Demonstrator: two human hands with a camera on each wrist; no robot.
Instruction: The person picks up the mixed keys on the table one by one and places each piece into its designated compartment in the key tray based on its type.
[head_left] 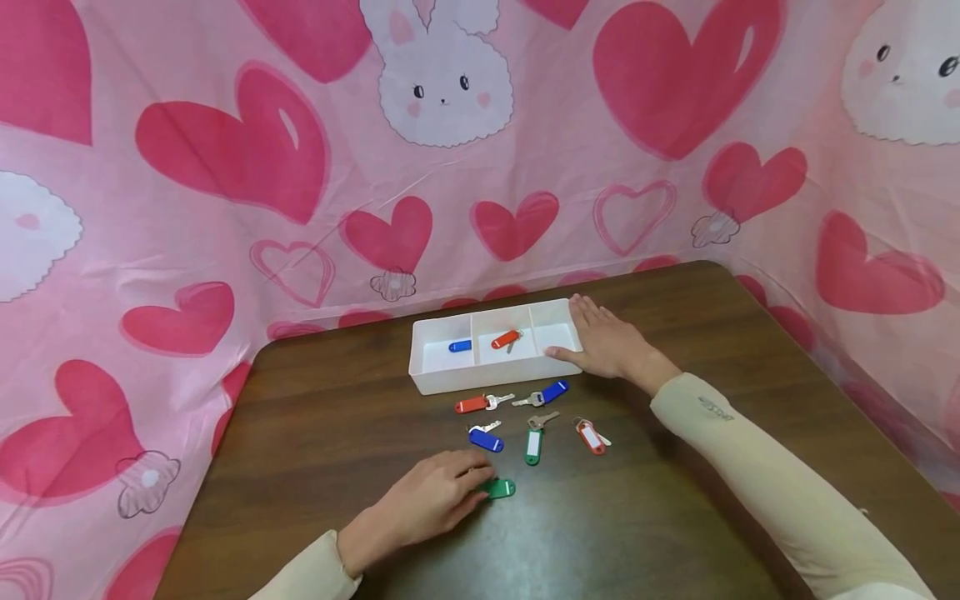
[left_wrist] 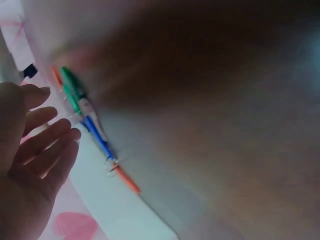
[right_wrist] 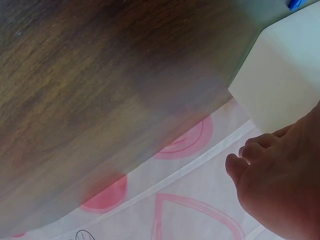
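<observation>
Presently, left hand [head_left: 438,492] is arching, fingers loose, at green key tag [head_left: 504,488]; right hand [head_left: 606,340] is resting, fingers extended, on box [head_left: 491,376]; other tags [head_left: 533,447] lying between.

left hand [left_wrist: 30,185] near green tag [left_wrist: 72,87], blue tag [left_wrist: 99,137]; contact unclear

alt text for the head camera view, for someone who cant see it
A person's left hand is at a green key tag on a brown table, while the right hand touches the right end of a white three-compartment tray. Five other tagged keys lie before the tray, which holds a blue tag and a red tag.
</observation>
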